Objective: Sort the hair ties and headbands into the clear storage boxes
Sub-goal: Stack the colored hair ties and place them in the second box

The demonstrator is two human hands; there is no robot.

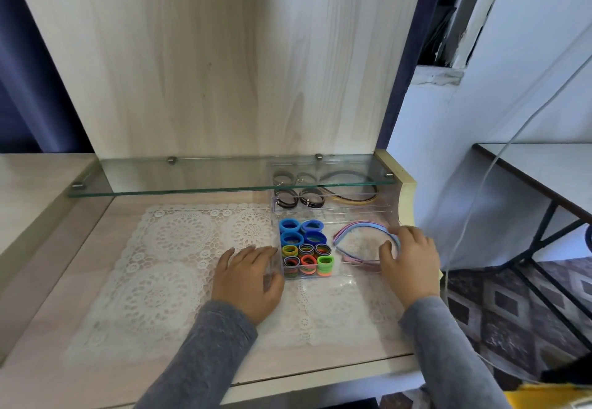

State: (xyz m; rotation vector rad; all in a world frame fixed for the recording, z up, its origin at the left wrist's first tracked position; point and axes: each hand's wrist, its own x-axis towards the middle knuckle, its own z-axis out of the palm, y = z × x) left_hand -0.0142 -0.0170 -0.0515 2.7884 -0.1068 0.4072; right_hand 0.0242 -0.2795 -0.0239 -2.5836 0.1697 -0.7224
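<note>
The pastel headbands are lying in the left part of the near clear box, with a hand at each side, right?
No. Head view: pastel headbands lie in the right part of the near clear box, left hand and right hand at its sides.

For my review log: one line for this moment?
left hand: at left wall of front box | right hand: on its right rim by headbands | hair ties: in compartments

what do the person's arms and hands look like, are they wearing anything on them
Both arms are covered by long grey sleeves of soft, knit-like fabric, the left sleeve and the right sleeve, ending at the wrists. The left hand and right hand are bare: no gloves, rings or watch visible.
</note>
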